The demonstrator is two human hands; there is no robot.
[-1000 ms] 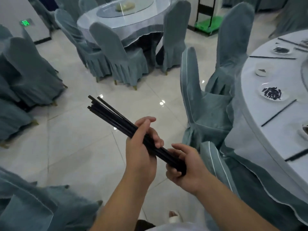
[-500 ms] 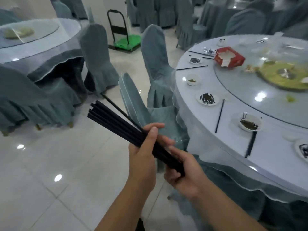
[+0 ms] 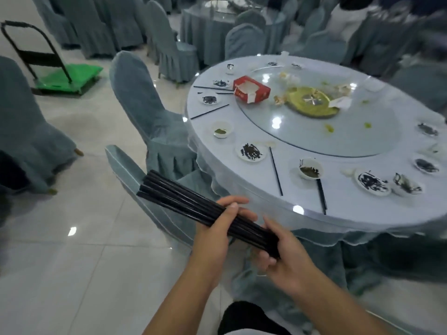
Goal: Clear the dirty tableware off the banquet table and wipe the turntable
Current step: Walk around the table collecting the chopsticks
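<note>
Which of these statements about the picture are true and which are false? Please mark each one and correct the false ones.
1. Both hands hold the bundle of black chopsticks. True: the left hand grips the middle and the right hand the near end.
2. The red box stands on the floor. False: it rests on the banquet table, at the rim of the glass turntable.
3. Loose chopsticks remain on the table. True.
4. The turntable is clean. False: it carries yellow-green spills and scraps.
5. The green trolley is on the table. False: it stands on the floor at the far left.
</note>
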